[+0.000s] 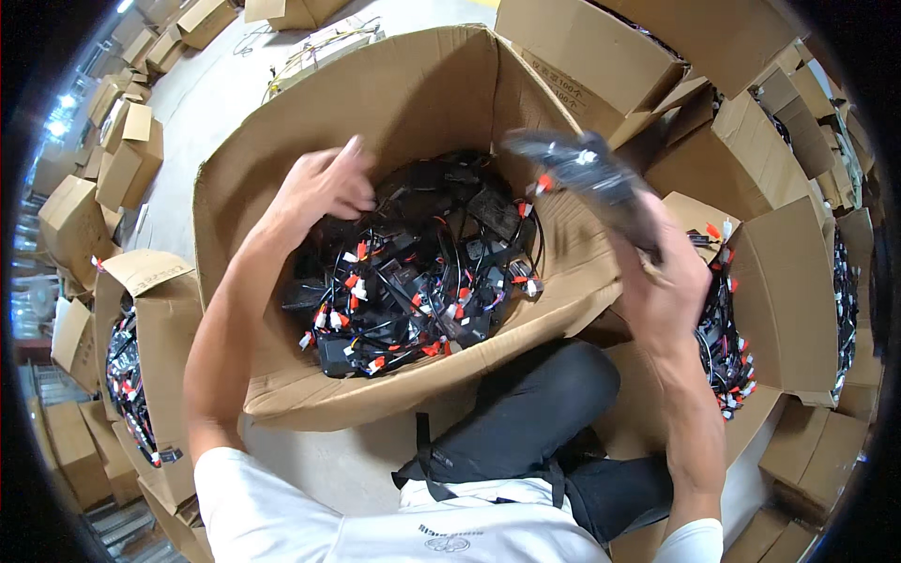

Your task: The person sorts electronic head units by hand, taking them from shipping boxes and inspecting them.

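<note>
A big open cardboard box (394, 94) in front of me holds a tangle of black power adapters and cables (413, 272) with red and white connectors. My left hand (324, 183) reaches into the box at its left side, fingers curled among the cables; what it grips is hidden. My right hand (662, 277) is raised over the box's right flap and holds a black adapter with bundled cable (587, 174), blurred by motion.
Another open box (788, 300) of the same black cables stands at my right, and a third (141, 357) at my left. Closed and open cartons (122, 159) ring the concrete floor (225, 84). My knee in dark trousers (535, 413) rests against the big box.
</note>
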A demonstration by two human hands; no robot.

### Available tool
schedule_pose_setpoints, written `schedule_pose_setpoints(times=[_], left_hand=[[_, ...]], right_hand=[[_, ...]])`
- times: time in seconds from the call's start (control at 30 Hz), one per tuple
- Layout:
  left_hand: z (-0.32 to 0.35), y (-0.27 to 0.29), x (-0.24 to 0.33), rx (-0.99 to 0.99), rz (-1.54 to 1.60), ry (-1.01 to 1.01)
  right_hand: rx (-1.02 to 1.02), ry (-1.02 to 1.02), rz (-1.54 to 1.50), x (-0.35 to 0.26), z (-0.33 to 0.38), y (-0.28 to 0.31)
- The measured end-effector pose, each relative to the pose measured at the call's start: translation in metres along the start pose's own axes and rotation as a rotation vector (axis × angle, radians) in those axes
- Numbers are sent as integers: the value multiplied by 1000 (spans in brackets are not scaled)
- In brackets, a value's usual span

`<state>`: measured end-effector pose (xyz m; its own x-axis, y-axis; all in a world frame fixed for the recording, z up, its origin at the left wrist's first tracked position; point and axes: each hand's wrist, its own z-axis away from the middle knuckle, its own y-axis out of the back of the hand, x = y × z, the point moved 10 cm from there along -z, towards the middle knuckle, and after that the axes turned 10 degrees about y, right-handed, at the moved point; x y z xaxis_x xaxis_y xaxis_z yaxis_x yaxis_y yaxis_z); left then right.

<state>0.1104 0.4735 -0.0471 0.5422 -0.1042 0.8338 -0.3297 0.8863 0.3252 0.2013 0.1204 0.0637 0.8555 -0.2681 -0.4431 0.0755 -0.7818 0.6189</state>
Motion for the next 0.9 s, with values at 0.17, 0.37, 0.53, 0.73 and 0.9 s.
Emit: schedule_pose_setpoints(times=[0.17,0.37,0.53,0.73,0.9], left_hand=[[-73,167,-264,351,-627,369],[-107,168,-351,542,-737,402],[-150,130,-295,675,-534,8],[-163,49,-305,253,-46,436],[-117,95,-155,276,-620,-5]], right_hand=[[306,-575,-226,78,83,99],[760,-612,-359,98,198,262],[846,-673,-321,76,245,287],[737,-681,-290,62,262,276],[681,-701,-418,63,256,260]])
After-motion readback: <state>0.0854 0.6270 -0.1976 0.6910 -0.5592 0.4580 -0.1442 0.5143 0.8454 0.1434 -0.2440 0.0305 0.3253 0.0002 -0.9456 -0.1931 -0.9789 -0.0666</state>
